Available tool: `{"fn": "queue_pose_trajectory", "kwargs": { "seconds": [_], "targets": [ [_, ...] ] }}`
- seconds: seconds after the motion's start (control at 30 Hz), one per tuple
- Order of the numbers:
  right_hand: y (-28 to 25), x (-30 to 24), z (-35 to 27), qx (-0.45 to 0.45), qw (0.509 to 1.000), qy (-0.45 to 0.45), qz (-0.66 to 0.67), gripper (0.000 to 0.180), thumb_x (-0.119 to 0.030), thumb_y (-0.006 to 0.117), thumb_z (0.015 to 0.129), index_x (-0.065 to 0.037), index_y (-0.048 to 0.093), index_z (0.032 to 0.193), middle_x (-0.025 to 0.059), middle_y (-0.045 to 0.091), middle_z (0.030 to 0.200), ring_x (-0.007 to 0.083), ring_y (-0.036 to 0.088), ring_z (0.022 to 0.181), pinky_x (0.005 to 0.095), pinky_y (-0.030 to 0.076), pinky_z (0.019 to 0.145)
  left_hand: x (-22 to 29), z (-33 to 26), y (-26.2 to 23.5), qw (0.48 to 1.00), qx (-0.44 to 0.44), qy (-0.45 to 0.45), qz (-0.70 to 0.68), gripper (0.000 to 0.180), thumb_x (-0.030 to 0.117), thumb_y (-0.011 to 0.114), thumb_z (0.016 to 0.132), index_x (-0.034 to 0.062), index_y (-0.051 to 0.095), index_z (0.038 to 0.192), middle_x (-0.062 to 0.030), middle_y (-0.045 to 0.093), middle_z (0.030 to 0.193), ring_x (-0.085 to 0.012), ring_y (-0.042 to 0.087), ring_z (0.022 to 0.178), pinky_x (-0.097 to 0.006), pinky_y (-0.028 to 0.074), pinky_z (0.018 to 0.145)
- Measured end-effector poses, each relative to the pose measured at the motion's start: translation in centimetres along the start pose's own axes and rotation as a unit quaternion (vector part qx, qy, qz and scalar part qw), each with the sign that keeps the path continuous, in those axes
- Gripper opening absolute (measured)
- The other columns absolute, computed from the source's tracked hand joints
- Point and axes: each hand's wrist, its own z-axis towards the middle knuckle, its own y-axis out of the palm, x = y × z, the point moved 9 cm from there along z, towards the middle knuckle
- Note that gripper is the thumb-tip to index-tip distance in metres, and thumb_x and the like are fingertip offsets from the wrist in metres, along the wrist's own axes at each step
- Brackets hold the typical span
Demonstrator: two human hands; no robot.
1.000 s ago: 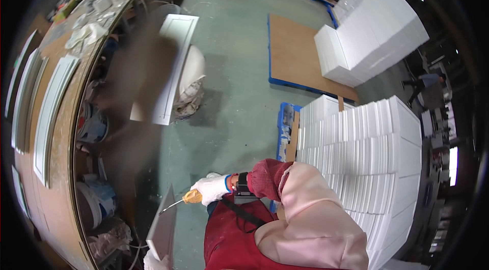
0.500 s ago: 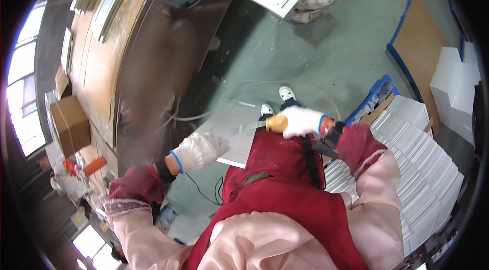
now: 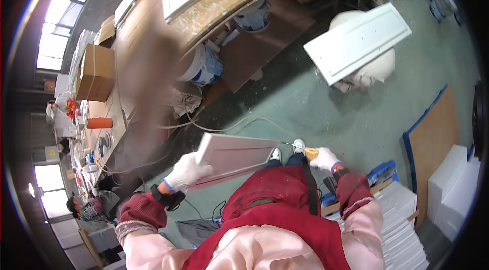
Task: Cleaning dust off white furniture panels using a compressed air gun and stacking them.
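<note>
The left hand (image 3: pixel 187 171), in a white work glove, grips the near left edge of a flat white rectangular panel (image 3: pixel 235 157), with the fingers wrapped over the panel's rim. The left forearm, in a dark red sleeve with a black wrist strap, rises from the lower left and is bent at the elbow. The panel is held roughly level in front of the person's waist, above the green floor (image 3: pixel 326 112), with its far end pointing right toward the other hand.

The right hand (image 3: pixel 326 159), also white-gloved, is clenched around the yellow handle of a thin-shafted tool (image 3: pixel 303 150). The metal shaft points left and its tip sits just beside the panel's right corner; whether it touches cannot be told. The right arm is bent sharply, with the elbow out to the right.

A second white panel (image 3: pixel 357 41) rests on a pale sack well apart. Stacked white sheets (image 3: pixel 402 219) lie near the right elbow. A long wooden workbench (image 3: pixel 153 56) runs along the left.
</note>
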Motion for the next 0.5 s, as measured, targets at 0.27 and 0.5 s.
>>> {"fn": "queue_pose_trajectory", "kwargs": {
  "seconds": [0.27,0.5],
  "targets": [
    [-2.4,9.7,0.9,0.052,0.947,0.036,0.315,0.024,-0.009,0.075,0.068,-0.003,0.064,0.089,0.0031,0.063,0.078,0.0133,0.059,0.062,0.027,0.048,0.052,-1.2,-8.2,-7.6,0.851,0.224,0.048,-0.473,0.025,0.008,0.067,0.076,-0.0022,0.058,0.097,-0.0073,0.065,0.085,-0.0156,0.063,0.069,-0.026,0.052,0.064],
    [-2.9,0.1,3.5,-0.007,1.0,-0.004,0.022,0.037,-0.03,0.073,0.073,-0.001,0.066,0.094,0.0063,0.067,0.082,0.0177,0.062,0.077,0.0321,0.047,0.068,-3.7,-7.2,-13.0,0.662,0.39,0.176,-0.615,0.015,0.009,0.057,0.083,0.0032,0.055,0.096,-0.0059,0.059,0.084,-0.0182,0.061,0.075,-0.03,0.05,0.068]
  ]
}}
